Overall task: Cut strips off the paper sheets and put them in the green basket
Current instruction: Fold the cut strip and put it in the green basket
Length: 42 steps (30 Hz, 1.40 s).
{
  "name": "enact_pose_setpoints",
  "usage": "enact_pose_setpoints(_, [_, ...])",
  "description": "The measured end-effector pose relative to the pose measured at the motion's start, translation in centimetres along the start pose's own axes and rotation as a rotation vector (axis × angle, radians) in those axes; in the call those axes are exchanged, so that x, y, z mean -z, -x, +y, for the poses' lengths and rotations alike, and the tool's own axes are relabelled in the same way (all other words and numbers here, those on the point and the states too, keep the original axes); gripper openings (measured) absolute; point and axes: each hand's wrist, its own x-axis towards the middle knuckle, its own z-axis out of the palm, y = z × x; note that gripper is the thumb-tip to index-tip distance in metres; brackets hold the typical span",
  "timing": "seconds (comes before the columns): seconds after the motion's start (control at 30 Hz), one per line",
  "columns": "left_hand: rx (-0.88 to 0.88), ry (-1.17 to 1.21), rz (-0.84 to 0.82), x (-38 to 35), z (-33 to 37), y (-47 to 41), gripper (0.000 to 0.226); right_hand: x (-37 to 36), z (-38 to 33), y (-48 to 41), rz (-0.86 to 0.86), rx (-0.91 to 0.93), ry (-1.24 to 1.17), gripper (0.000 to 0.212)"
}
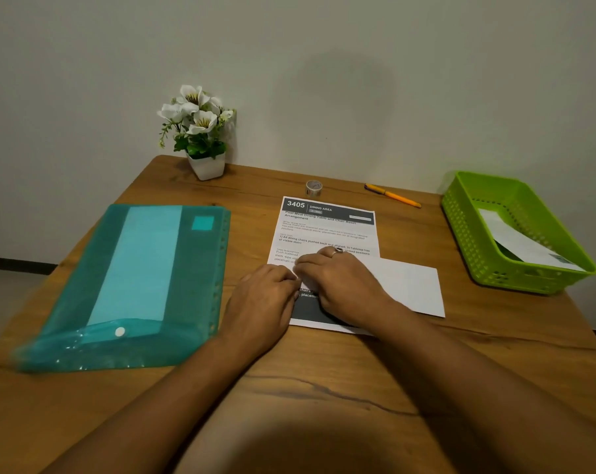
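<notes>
Two hands on the printed paper sheet [327, 230], which lies flat mid-table [323, 388] in front of me. The lower part of the sheet is folded over, so a white flap [409, 285] sticks out to the right, blank side up. My right hand [341, 285] lies over the fold, fingers stretched leftward and pressing down flat, gripping nothing; a ring [337, 250] is on one finger. My left hand [265, 295] sits just beside it at the sheet's left edge, fingers bent, tips meeting the right fingertips. Cannot tell if it pinches the paper or only presses it.

The green basket [529, 278] stands well apart at the table's right edge, with one white paper strip [522, 244] lying tilted inside. A teal plastic folder [135, 268] lies on the left. At the back are a white flower pot [206, 165], a tape roll [313, 188] just behind the sheet, and an orange pen-like tool [394, 196].
</notes>
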Motion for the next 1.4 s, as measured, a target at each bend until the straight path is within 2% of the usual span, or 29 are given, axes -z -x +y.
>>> enact_pose_setpoints(0.13, [0.006, 0.011, 0.002, 0.1, 0.1, 0.1, 0.016, 0.2, 1.1, -1.3, -0.013, -0.113, 0.019, 0.048])
enact_pose_setpoints(0.27, [0.008, 0.019, 0.009, 0.2, 0.2, 0.1, 0.015, 0.2, 1.5, -2.4, -0.008, -0.162, 0.032, 0.047])
enact_pose_setpoints(0.47, [0.02, 0.026, -0.002, 0.4, 0.3, 0.0, 0.016, 0.9, 1.2, -2.0, -0.029, -0.136, -0.03, 0.017])
enact_pose_setpoints(0.73, [0.026, 0.023, -0.011, 0.1, 0.0, 0.0, 0.018, 0.6, -0.7, 0.4, 0.006, -0.041, -0.088, 0.031])
enact_pose_setpoints(0.9, [0.025, 0.029, -0.01, 0.2, 0.1, 0.0, 0.017, 0.4, 1.1, -0.9, 0.012, -0.135, 0.01, 0.033])
enact_pose_setpoints(1.17, [0.026, 0.024, -0.014, 0.4, 0.3, 0.1, 0.017, 0.9, 1.7, -2.4, -0.053, -0.114, 0.062, 0.021])
enact_pose_setpoints(1.4, [0.028, 0.019, -0.017, 0.1, 0.1, 0.1, 0.018, 0.3, -0.3, -0.3, -0.039, -0.042, -0.014, 0.024])
